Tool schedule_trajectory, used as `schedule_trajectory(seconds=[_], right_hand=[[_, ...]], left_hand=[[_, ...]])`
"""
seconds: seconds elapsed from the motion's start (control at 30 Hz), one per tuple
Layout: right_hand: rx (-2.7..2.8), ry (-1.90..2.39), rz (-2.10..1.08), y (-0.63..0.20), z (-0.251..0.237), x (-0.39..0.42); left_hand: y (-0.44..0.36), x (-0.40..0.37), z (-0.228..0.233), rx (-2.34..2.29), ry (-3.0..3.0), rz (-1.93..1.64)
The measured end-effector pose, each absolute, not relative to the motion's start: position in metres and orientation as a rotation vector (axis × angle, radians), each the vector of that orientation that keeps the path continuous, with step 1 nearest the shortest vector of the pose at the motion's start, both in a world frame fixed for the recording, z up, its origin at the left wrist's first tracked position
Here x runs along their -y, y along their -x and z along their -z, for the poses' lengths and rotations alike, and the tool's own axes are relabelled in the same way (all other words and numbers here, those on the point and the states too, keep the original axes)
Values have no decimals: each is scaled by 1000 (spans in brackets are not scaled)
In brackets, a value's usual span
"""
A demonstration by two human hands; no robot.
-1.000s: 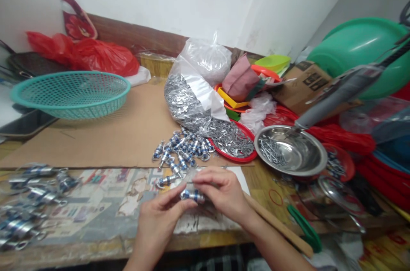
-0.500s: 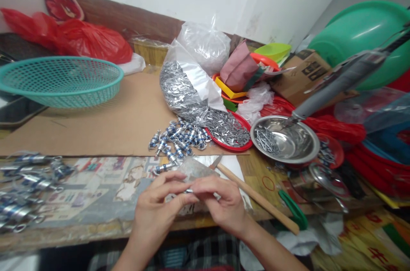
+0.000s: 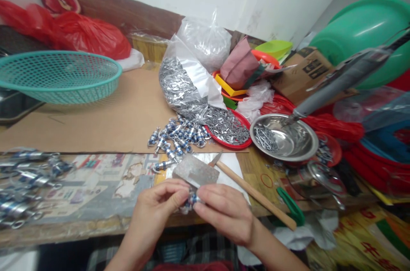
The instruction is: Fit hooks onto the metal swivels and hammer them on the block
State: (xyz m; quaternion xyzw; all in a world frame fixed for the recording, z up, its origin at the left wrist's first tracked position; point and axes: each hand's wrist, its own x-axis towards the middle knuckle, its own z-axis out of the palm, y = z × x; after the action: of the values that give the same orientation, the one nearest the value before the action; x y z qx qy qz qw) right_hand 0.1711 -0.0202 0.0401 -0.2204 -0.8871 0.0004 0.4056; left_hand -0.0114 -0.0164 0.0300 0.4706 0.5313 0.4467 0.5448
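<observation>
My left hand (image 3: pixel 156 207) and my right hand (image 3: pixel 226 211) meet in front of me at the table's near edge. Their fingertips pinch a small blue-and-silver metal fitting (image 3: pixel 193 197), partly hidden by the fingers. Just beyond it lies a grey block (image 3: pixel 195 170). A wooden-handled tool (image 3: pixel 256 196) with a pointed metal end slants away to the right of the block. Similar fittings with rings form a pile (image 3: pixel 179 136) behind the block, and another pile (image 3: pixel 28 181) lies at the far left.
A red tray (image 3: pixel 240 147) heaped with small metal pieces stands beside a clear bag (image 3: pixel 179 87) of more. Right of it, a steel bowl (image 3: pixel 301 147) holds pins, with a grey tool (image 3: pixel 346 79) above. A turquoise basket (image 3: pixel 60 74) rests on cardboard (image 3: pixel 92 130).
Both hands have come slightly lower and nearer to me, showing more of the fitting between the fingertips and uncovering the grey block. The view has tilted a little.
</observation>
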Motion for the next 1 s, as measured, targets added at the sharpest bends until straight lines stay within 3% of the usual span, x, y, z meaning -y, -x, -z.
schedule_trajectory(seconds=[0.13, 0.33, 0.6, 0.73, 0.8, 0.87, 1.0], right_hand=[[2318, 530, 81, -171, -46, 16], [2136, 675, -67, -167, -32, 19], [1821, 979, -542, -153, -31, 30], [1938, 1089, -703, -165, -39, 15], [1998, 1286, -574, -184, -41, -11], [1906, 1755, -158, -209, -39, -46], [1857, 2059, -47, -249, -23, -109]], left_hand=[[11, 17, -37, -1340, -1341, -1083], [9, 22, -39, -1342, -1398, -1137], [-3, 29, -19, -1240, -882, -1159], [-12, 31, -13, -1179, -770, -1205], [-14, 27, -9, -1176, -761, -1181], [-15, 24, -7, -1149, -774, -1175], [-17, 21, -3, -1128, -763, -1181]])
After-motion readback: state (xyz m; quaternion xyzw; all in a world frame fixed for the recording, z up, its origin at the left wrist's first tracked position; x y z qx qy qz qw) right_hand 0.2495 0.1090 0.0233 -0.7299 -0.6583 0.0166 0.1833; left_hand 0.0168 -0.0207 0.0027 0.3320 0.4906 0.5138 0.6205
